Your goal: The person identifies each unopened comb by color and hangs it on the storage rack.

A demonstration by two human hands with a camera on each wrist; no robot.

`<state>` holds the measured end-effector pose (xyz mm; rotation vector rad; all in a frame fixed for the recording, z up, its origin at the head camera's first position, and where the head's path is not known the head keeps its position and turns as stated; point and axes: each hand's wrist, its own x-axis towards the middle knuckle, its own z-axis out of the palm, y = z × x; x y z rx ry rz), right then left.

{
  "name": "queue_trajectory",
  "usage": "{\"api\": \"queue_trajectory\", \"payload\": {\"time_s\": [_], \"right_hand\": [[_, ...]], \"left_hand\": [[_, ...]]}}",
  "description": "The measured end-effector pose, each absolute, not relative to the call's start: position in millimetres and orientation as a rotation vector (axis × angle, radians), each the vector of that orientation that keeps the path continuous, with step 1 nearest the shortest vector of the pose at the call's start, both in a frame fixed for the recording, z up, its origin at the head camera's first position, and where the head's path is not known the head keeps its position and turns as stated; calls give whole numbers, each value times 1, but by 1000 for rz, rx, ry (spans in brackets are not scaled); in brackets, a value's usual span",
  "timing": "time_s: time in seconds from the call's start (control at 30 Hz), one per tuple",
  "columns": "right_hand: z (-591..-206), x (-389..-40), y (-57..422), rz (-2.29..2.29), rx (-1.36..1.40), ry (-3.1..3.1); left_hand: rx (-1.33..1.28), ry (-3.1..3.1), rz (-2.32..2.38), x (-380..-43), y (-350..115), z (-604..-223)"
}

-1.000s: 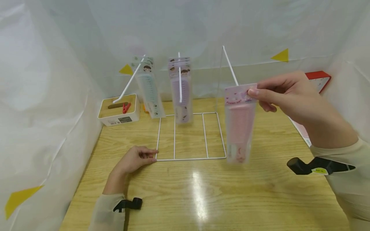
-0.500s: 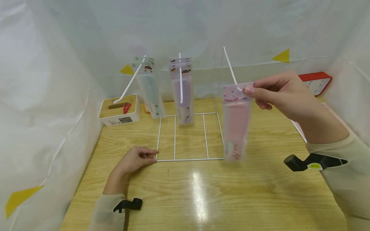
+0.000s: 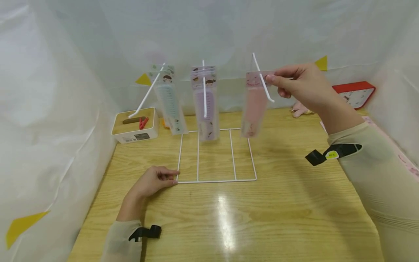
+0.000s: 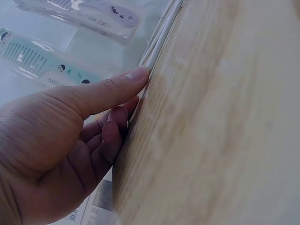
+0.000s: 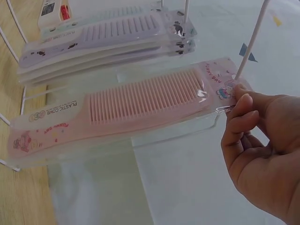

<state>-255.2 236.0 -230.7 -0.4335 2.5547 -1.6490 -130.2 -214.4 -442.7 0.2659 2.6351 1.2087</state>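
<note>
A white wire display rack (image 3: 216, 181) stands on the wooden table, with three long hooks. My left hand (image 3: 155, 182) pinches the front left corner of its base between thumb and fingers; the left wrist view shows the thumb (image 4: 115, 89) on the wire. By its header card, my right hand (image 3: 302, 83) pinches a packaged pink comb (image 5: 145, 98). That package hangs down on the right hook (image 3: 264, 85), which passes through the card well behind the upturned tip. Several packaged purple combs (image 3: 205, 105) fill the middle hook, and packaged green combs (image 3: 168, 102) hang on the left one.
At the back left is a white box (image 3: 134, 136) with a wooden lid and a red clip (image 3: 143, 122). A red-framed clock-like object (image 3: 355, 92) and a small pink item (image 3: 299, 109) are behind the right arm. White sheeting (image 3: 209, 32) encloses the table.
My right hand has moved back and left with the pink comb, whose card has passed over the right hook's tip and along the hook. The left hand has stayed put.
</note>
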Motion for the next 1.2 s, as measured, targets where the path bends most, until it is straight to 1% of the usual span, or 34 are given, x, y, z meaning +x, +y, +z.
{"api": "queue_trajectory", "payload": {"time_s": [0.2, 0.6, 0.87, 0.93, 1.07, 1.2], "right_hand": [[-231, -278, 231, -1657, -461, 2561], [-227, -300, 225, -1788, -431, 2469], [-232, -294, 236, -1784, -478, 2465], [-235, -290, 242, -1758, -452, 2470], [-245, -282, 258, -1649, -392, 2523], [-264, -276, 275, -1593, -384, 2489]], "left_hand": [[271, 2624, 1224, -130, -215, -443], [262, 2623, 1227, -129, -213, -442], [271, 2617, 1250, -130, -213, -439], [277, 2620, 1247, -131, -212, -439], [283, 2622, 1234, -131, -212, -439], [282, 2633, 1213, -131, -213, -439]]}}
